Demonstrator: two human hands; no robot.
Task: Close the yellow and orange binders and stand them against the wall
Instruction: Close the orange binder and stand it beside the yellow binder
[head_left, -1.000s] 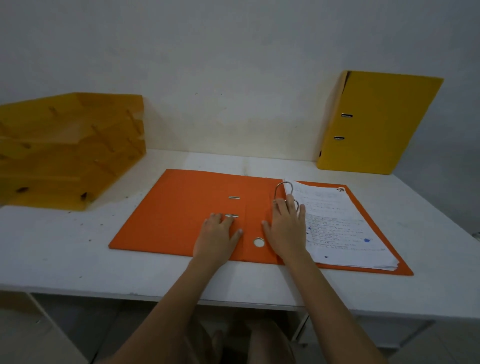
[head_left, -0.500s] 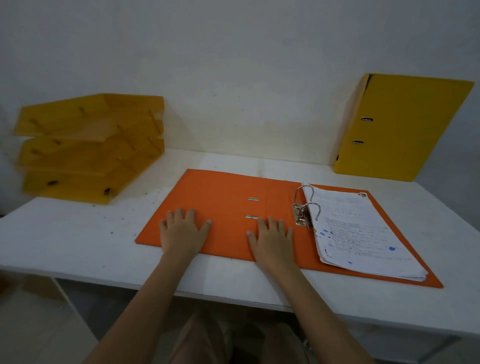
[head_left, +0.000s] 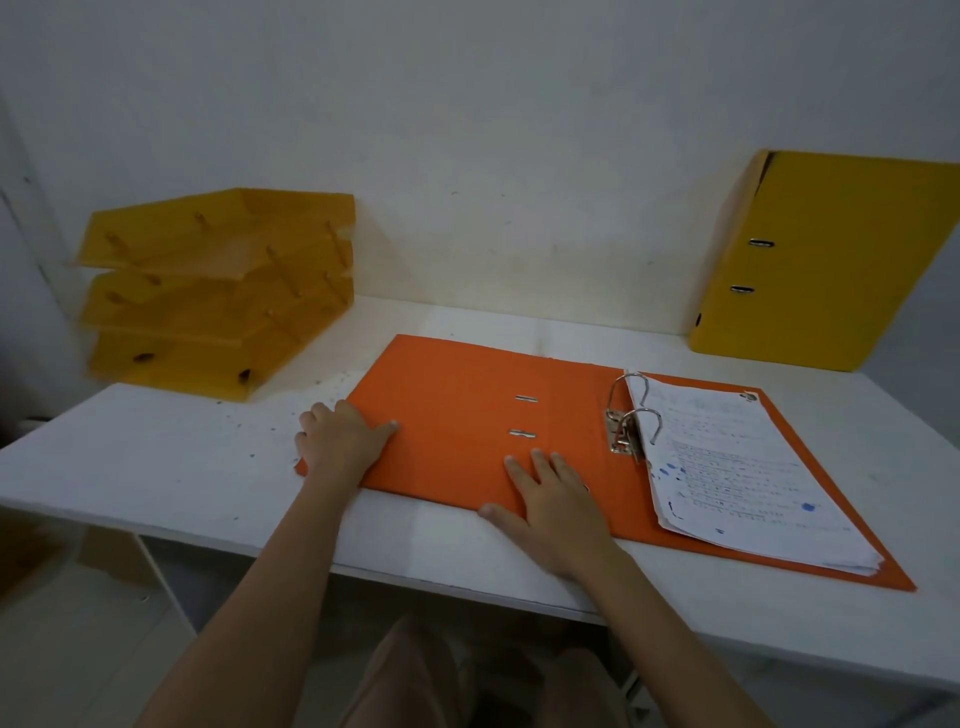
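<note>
Left hand (head_left: 343, 441) fingers grasp open orange binder (head_left: 457, 415) cover's left edge; right hand (head_left: 556, 509) fingers released, flat on cover.

Dim, flat, greyish light throughout, brightest on the wall (head_left: 467, 130) at 12 o'clock and darkest beneath the table (head_left: 156, 467) at 6 o'clock. Shadows are soft and faint. The rings of the orange binder (head_left: 457, 395) give a weak glint at 3 o'clock. Focus is soft, and writing on the papers (head_left: 737, 467) at 4 o'clock is unreadable. Wide-angle bending tilts the yellow binder (head_left: 831, 260) at 2 o'clock and the tray stack (head_left: 218, 291) at 10 o'clock.
</note>
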